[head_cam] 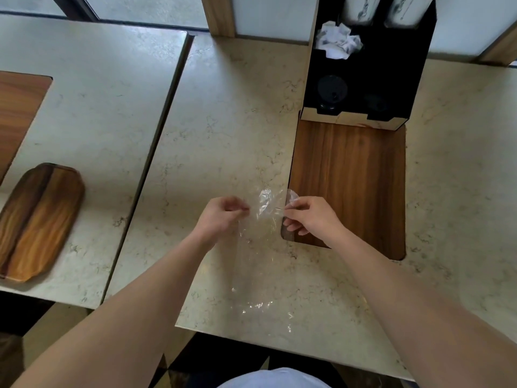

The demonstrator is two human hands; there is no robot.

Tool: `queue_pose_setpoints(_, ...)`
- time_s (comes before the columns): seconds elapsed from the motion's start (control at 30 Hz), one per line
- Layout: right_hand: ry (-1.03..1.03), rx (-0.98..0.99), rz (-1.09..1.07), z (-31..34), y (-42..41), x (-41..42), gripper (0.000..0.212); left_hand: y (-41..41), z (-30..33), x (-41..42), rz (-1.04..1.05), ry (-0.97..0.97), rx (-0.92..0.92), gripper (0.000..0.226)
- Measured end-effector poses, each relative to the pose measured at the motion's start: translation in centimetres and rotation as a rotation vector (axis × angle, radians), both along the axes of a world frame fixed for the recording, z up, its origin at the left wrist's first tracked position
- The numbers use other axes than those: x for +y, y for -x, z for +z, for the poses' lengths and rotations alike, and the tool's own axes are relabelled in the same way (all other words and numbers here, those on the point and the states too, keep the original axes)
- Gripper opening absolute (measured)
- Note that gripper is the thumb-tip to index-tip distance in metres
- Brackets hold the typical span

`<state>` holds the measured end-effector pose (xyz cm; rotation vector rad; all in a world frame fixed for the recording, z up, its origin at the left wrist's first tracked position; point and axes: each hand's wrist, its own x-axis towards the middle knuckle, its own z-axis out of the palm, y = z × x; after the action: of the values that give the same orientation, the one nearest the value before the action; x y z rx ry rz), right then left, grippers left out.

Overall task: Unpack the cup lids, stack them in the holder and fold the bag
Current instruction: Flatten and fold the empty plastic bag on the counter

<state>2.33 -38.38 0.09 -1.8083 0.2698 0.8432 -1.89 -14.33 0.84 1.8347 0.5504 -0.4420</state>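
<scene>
A thin, clear, crinkled plastic bag (258,247) lies stretched over the pale marbled stone worktop (223,121), its lower end reaching close to the worktop's near edge and its upper end lifted between both hands. The left hand (221,217) is curled nearly closed, thumb and fingertips pinching the bag's top on the left. The right hand (307,217) pinches the opposite side of the top between thumb and forefinger, its other fingers loosely bent below. A rumpled flap of film stands up between the two hands.

Just right of the bag, a dark wooden inlay panel (349,186) with rounded corners is set into the worktop; the right hand hangs over its near-left corner. At the far end of that panel stands a black, slanted cup-and-lid holder with pale board edges (369,79). A stack of black plastic cup lids (331,92) sits in its front-left well, a second dark stack (375,103) is dimly visible in the front-right well, crumpled white paper (338,42) fills a compartment behind, and white printed cups (383,9) lean at the back.

Beyond a narrow gap lies a neighbouring worktop, with an oblong wooden tray (39,219) near its front edge.
</scene>
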Motion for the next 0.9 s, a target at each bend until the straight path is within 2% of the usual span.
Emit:
queue_pose_setpoints(0.13, -0.077, -0.027, -0.129, -0.8, 0.2, -0.1, 0.009, 0.2, -0.3, 0.6, 0.068, -0.037, 0.006, 0.011)
queue_pose_setpoints(0.23, 0.116, -0.27, 0.013, -1.9, 1.6, -0.4, 0.014, 0.4, 0.0, 0.7, 0.096, 0.069, 0.044, 0.016)
queue_pose_setpoints(0.3, 0.18, -0.362, 0.13, -2.0, 2.5, -0.7, 0.019, 0.5, 0.0, 0.7, 0.109, 0.15, 0.072, 0.023)
queue_pose_setpoints(0.37, 0.165, -0.331, 0.149, -1.8, 2.8, -0.8, 0.032, 0.7, 0.0, 0.8, 0.155, 0.209, 0.094, 0.024)
queue_pose_setpoints(0.43, 0.087, -0.219, 0.058, -1.5, 2.4, -0.6, 0.035, 1.0, -0.1, 0.5, 0.192, 0.219, 0.097, 0.023)
queue_pose_setpoints(0.53, 0.032, -0.115, 0.0, -0.8, 1.6, -0.1, 0.019, 1.4, -0.2, -0.1, 0.166, 0.098, 0.08, 0.009)
queue_pose_setpoints(0.57, 0.052, -0.128, 0.031, -0.7, 1.5, 0.0, 0.022, 1.4, -0.2, -0.3, 0.159, 0.076, 0.079, 0.01)
queue_pose_setpoints(0.63, 0.124, -0.165, 0.07, -0.6, 1.7, 0.3, 0.037, 1.5, -0.1, -0.6, 0.144, 0.023, 0.083, 0.026)
queue_pose_setpoints(0.7, 0.179, -0.22, 0.071, -0.7, 2.0, 0.5, 0.038, 1.7, 0.1, -0.9, 0.07, -0.107, 0.045, 0.035)
queue_pose_setpoints(0.77, 0.204, -0.25, 0.058, -1.0, 2.3, 0.7, 0.038, 2.1, 0.1, -1.5, -0.019, -0.222, -0.013, 0.038)
queue_pose_setpoints(0.9, 0.233, -0.235, 0.026, -1.1, 2.7, 1.1, 0.058, 3.3, -0.6, -2.2, -0.145, -0.366, -0.151, 0.033)
